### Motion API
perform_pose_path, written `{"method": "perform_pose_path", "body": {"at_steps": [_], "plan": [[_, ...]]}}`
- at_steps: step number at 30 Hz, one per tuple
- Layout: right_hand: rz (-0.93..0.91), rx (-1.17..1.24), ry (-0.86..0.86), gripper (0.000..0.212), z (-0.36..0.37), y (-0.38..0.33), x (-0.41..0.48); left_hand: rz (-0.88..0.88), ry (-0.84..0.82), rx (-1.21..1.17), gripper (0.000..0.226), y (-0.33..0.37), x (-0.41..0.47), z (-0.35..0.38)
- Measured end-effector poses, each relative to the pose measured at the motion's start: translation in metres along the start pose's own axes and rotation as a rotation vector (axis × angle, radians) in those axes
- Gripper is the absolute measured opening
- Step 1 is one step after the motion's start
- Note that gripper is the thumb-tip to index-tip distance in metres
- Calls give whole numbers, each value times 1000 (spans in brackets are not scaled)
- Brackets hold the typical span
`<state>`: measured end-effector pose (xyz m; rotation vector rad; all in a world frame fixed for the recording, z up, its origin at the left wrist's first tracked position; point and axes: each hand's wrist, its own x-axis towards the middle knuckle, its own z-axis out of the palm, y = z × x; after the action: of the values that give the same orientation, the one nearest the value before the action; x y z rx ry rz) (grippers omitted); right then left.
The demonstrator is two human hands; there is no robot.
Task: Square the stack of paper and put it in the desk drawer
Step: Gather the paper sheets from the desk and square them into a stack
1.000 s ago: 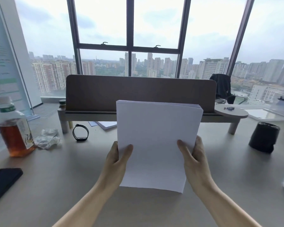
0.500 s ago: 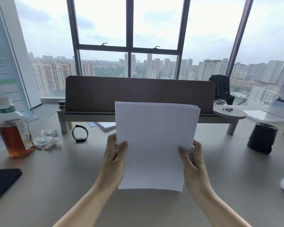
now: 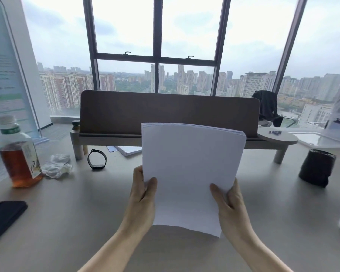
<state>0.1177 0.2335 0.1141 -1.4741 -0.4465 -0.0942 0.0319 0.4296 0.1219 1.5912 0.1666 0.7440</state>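
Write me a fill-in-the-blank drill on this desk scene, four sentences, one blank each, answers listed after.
1. The stack of paper is held upright by ____ hands, the left hand and the right hand.
2. The bottle on the left holds an amber ____.
3. The black wristband lies to the ____ of the paper.
4. The bottle's cap is ____ in colour.

Answers: two; liquid; left; white
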Motion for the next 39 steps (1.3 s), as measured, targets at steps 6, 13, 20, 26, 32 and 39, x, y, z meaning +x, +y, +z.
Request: {"method": "perform_pose_path", "body": {"at_steps": [6,13,20,26,32,39], "plan": [[6,28,4,31,-6,0,7,58,47,12,17,-1,4,-3],[-45,-53,-4,29,-3,-11,18,39,-21,36,19,10,15,-3],[-6,-32,-16,27,-1,1,6,-9,-69,133,23,-5,6,-14],[-12,-25,25,33,3,2,1,-110,-37,34,29,-12,3,-5],[-9,-75,34,22,2,8,-2,-105,-41,19,30,-13,-1,-7],[0,-23,-16,33,-4,-4,6,-139,-87,-95,24,-12,2,-9]]}}
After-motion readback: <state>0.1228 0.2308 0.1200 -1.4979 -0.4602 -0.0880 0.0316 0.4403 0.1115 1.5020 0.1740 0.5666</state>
